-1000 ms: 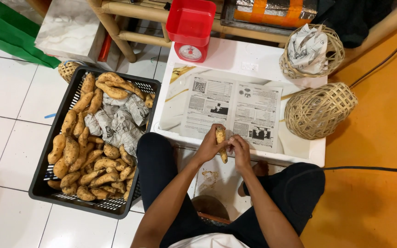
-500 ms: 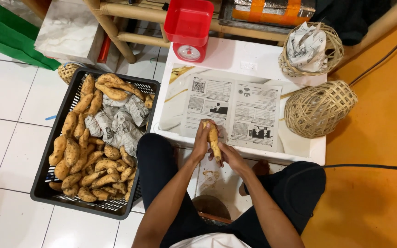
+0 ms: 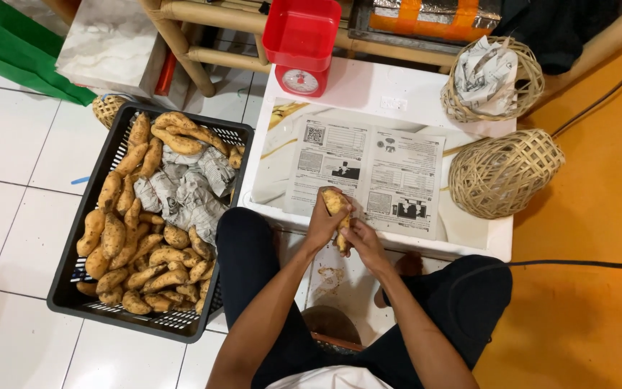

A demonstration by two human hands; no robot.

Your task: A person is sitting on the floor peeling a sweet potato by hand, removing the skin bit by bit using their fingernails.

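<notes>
Both hands [image 3: 341, 227] on tuber [image 3: 335, 203] (over newspaper [image 3: 368, 169])

Sweet potato [image 3: 335, 203]: tan, elongated, held upright at the white table's [image 3: 368, 90] near edge, over newspaper [image 3: 368, 176].

Bright, even light (indoor); sharp, soft shadows

Printed sheet [image 3: 365, 173]: white with black blocks, rectangular, lay flat on the white tabletop [image 3: 397, 90], below the red scale [image 3: 302, 43]. Scale dial [image 3: 300, 81]: round, white-faced. Foil-wrapped package [image 3: 426, 14], silver with orange bands, right of the scale.
</notes>
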